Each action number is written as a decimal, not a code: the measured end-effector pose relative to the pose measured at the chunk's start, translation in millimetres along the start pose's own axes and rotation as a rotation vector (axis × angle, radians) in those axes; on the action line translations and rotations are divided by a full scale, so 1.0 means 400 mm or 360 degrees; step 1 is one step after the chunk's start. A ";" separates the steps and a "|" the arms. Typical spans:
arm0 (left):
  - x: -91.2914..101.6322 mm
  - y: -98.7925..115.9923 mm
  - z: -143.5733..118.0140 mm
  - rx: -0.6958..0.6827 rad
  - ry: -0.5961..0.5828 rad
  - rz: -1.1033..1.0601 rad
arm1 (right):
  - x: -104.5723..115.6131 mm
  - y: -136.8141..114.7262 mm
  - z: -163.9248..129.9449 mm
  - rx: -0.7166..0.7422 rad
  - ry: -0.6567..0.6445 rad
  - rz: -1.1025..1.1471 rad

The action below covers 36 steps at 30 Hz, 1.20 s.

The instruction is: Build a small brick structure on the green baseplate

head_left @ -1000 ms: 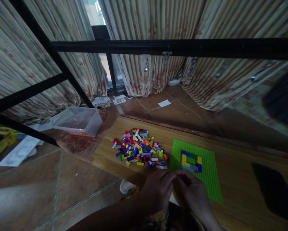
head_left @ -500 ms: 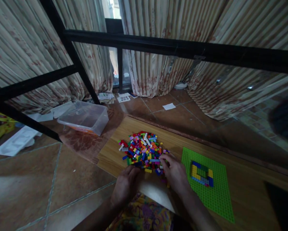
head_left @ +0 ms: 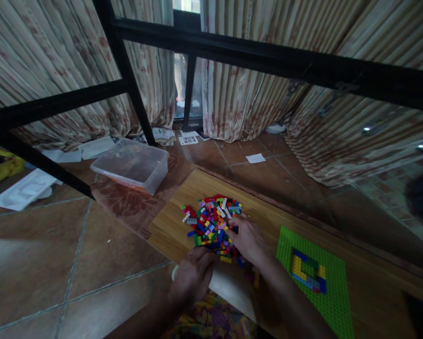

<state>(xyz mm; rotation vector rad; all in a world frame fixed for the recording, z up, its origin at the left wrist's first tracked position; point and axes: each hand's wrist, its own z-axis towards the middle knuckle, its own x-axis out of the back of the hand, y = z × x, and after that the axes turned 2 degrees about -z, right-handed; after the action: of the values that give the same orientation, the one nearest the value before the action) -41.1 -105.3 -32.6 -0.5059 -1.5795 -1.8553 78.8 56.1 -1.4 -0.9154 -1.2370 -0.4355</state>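
Note:
A heap of small multicoloured toy bricks point(head_left: 211, 221) lies on the wooden table. My right hand point(head_left: 248, 238) reaches into its right side, thumb and forefinger apart, with a dark blue brick showing in the gap between them. At the heap's near edge, my left hand point(head_left: 193, 273) rests by the table edge with its fingers curled; whatever they may hold is hidden. To the right lies a green baseplate point(head_left: 333, 278), bearing a square ring of blue, yellow, green and grey bricks point(head_left: 308, 273).
The wooden table point(head_left: 197, 183) runs from the centre to the lower right. A clear plastic bin point(head_left: 133, 165) sits on the floor at left. Black metal framing point(head_left: 232, 42) crosses in front of the curtains point(head_left: 239, 99). Paper point(head_left: 255, 158) lies on the floor tiles.
My right hand has moved left over the heap, further onto the bricks. The left hand stays near the front edge. The camera view has shifted slightly.

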 end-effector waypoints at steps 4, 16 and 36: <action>0.001 0.000 0.002 0.0021 -0.0037 -0.0003 | 0.004 -0.010 0.004 -0.0001 -0.0067 -0.0106; -0.001 0.001 0.001 0.0061 -0.0098 -0.0014 | 0.021 -0.017 -0.022 0.0154 -0.0180 -0.0060; -0.002 -0.012 0.005 -0.0447 0.0141 0.0233 | 0.118 0.002 -0.218 -0.0248 0.0337 0.0898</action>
<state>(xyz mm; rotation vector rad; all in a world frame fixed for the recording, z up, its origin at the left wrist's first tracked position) -44.0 -102.6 -36.1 -0.6360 -1.1976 -1.9671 147.6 -3.4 38.3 -1.2656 -0.7155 -0.1703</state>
